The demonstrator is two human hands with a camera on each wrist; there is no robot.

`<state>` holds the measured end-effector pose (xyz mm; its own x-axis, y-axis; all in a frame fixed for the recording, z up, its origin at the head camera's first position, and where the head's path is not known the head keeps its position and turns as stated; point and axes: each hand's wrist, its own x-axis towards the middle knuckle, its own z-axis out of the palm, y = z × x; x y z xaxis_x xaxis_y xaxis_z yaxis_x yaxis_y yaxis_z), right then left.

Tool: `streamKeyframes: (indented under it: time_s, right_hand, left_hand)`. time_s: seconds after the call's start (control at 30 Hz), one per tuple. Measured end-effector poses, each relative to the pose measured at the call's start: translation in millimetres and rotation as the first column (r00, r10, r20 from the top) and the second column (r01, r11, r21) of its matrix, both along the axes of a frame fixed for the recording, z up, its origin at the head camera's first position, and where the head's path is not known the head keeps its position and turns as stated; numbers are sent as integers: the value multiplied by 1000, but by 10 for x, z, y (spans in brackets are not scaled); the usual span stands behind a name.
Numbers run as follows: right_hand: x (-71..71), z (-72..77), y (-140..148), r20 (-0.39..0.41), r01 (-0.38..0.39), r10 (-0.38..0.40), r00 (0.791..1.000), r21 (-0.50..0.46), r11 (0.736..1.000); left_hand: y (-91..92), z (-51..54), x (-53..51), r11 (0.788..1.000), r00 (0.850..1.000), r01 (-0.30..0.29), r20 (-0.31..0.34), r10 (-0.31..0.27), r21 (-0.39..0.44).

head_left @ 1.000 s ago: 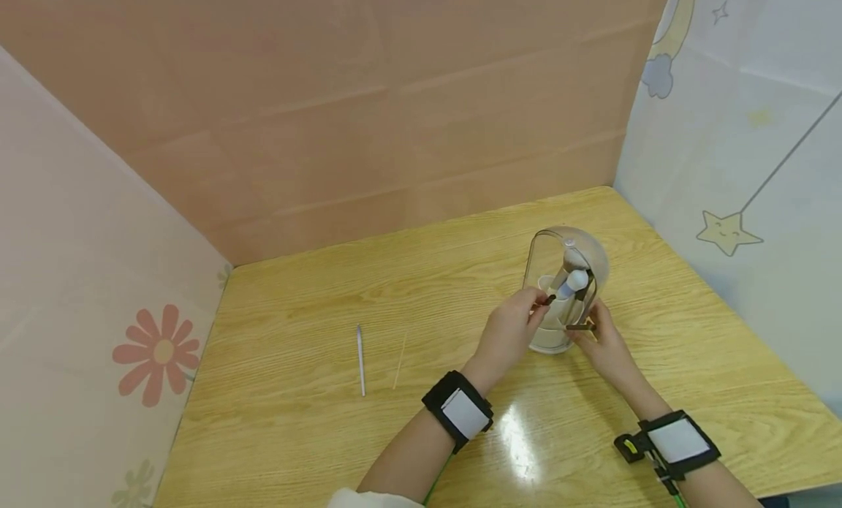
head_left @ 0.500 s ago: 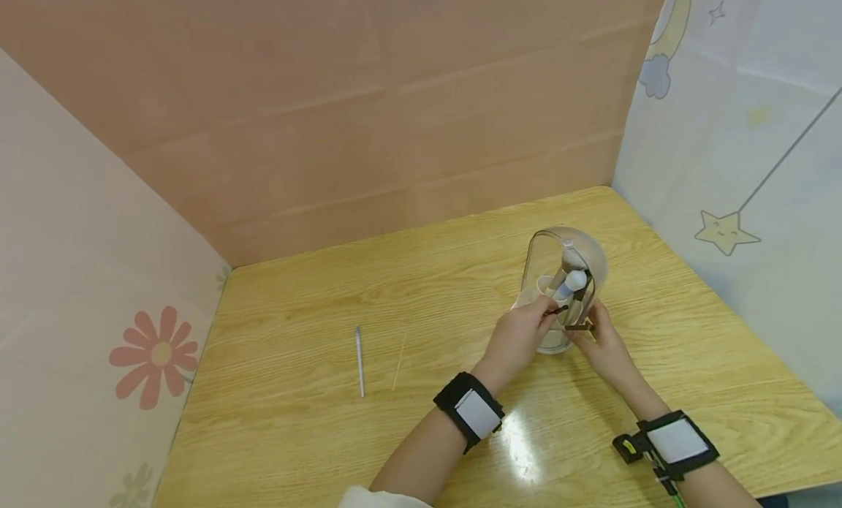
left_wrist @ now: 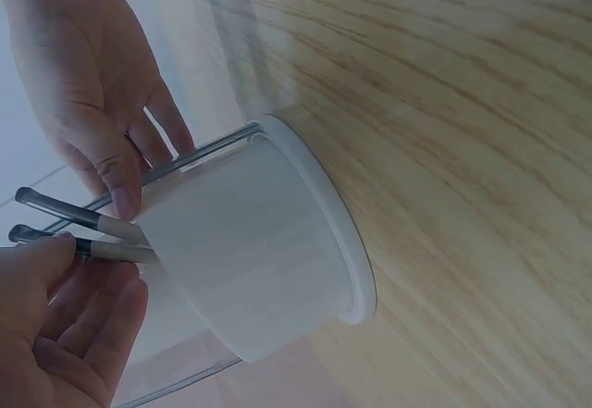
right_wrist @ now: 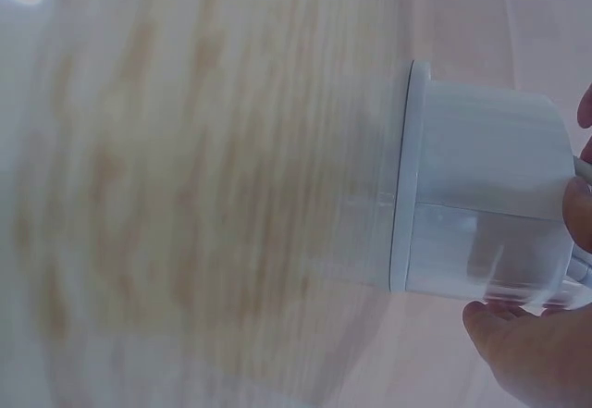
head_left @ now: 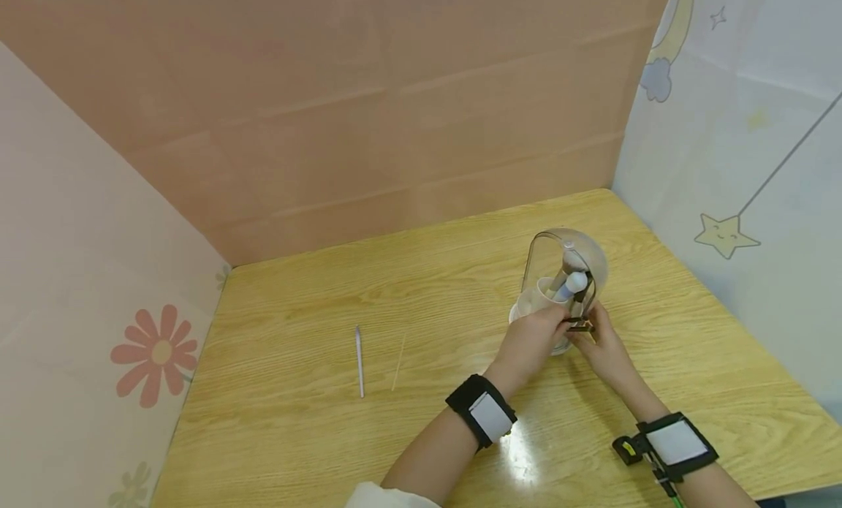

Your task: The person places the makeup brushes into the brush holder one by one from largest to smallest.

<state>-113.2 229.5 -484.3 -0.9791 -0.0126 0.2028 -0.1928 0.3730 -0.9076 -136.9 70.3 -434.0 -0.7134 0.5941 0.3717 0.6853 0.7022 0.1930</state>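
Note:
In the head view a dome-shaped clear-covered brush holder (head_left: 595, 252) with a white inner cup (head_left: 546, 289) stands at the table's right. My left hand (head_left: 531, 340) pinches the dark end of a slim makeup brush (left_wrist: 111, 251), whose pale part enters the cup in the left wrist view. Beside it leans a second dark-tipped brush (left_wrist: 79, 212). My right hand (head_left: 608, 351) grips the clear side edge of the holder, its thumb close to that second brush. Inside stand a fluffy brush (head_left: 574, 261) and a thing with a pale rounded top (head_left: 577, 281).
A white pen-like stick (head_left: 359, 362) and a thin pale stick (head_left: 398, 362) lie on the wooden table (head_left: 283, 420) left of my hands. A brown-pink backdrop (head_left: 395, 128) rises behind, with patterned panels at both sides.
My left hand has moved right and slightly nearer with the brush, bringing its dark end beside the other dark-tipped one. The right hand and the holder have stayed in place.

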Motion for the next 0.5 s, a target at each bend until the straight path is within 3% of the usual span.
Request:
streamKeyframes:
  time_s: [0.2, 0.33, 0.5]
  right_hand:
    - [13, -4, -20, -30, 20, -19, 999, 49, 999]
    - [19, -11, -20, -23, 25, -24, 999, 71, 997]
    - [24, 6, -7, -12, 25, -24, 1000, 83, 996]
  left_hand:
    - [14, -16, -5, 1000, 1000, -13, -6, 13, -21]
    - [-39, -9, -16, 999, 998, -34, 61, 33, 9]
    - [-174, 17, -39, 991, 986, -106, 135, 95, 81]
